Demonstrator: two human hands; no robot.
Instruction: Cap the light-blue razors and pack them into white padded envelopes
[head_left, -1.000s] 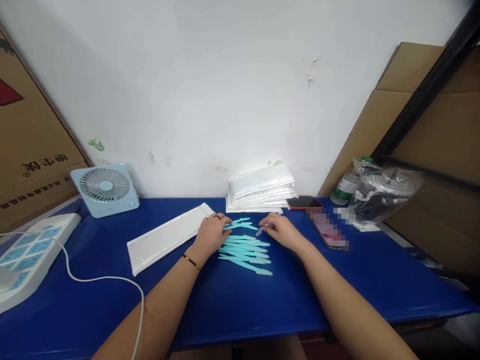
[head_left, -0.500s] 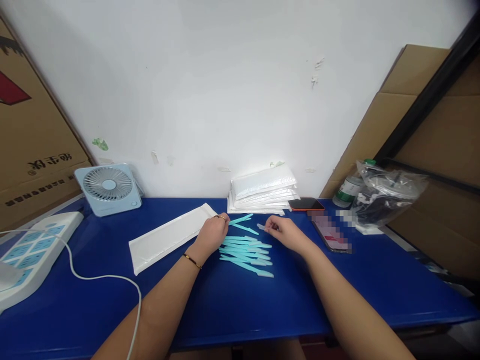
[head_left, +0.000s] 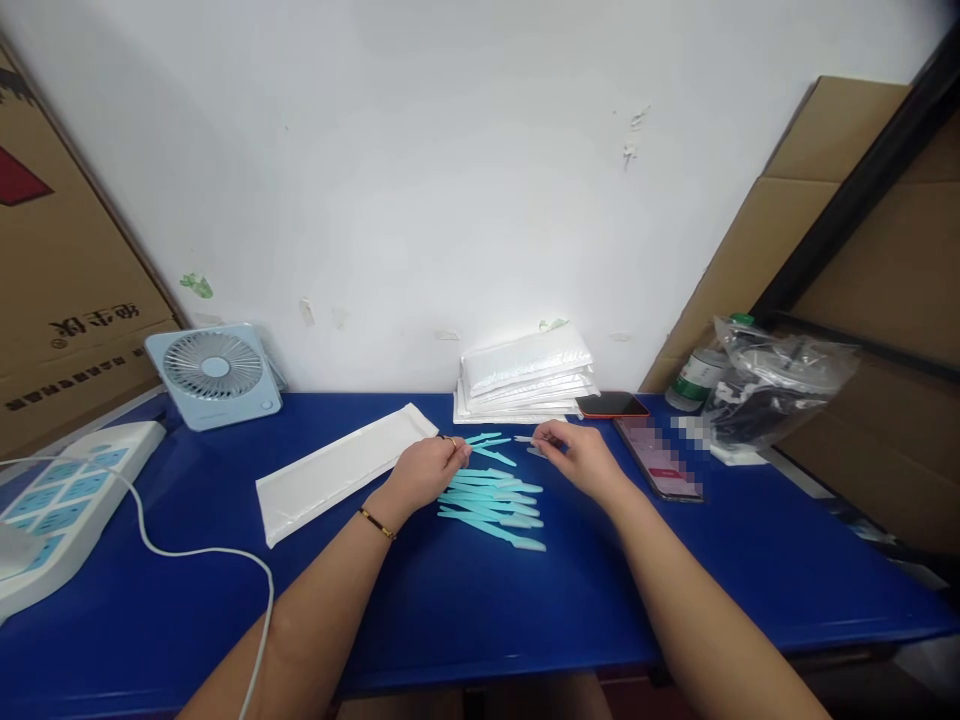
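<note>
Several turquoise eyebrow razors (head_left: 487, 500) lie in a loose pile on the blue table, most with a clear cover over the blade end. My left hand (head_left: 426, 470) is just beyond the pile's left side, thumb and fingers closed on the handle end of an eyebrow razor (head_left: 491, 440) whose head points right. Another razor (head_left: 496, 457) sits just under it; whether I hold that one too is unclear. Facing it, my right hand (head_left: 574, 452) pinches a small clear blade cover (head_left: 523, 439). A second clear piece shows below these fingertips.
A white padded mailer (head_left: 341, 475) lies left of my left hand, with a stack of mailers (head_left: 525, 370) against the wall. Around them are a fan (head_left: 217, 375), power strip (head_left: 82, 500) with a cable, two phones (head_left: 660, 460), a bottle (head_left: 694, 380) and a bagged cup (head_left: 772, 390).
My left hand has shifted slightly right and down with the razor. My right hand has risen a little, and a second clear piece now shows at its fingertips.
</note>
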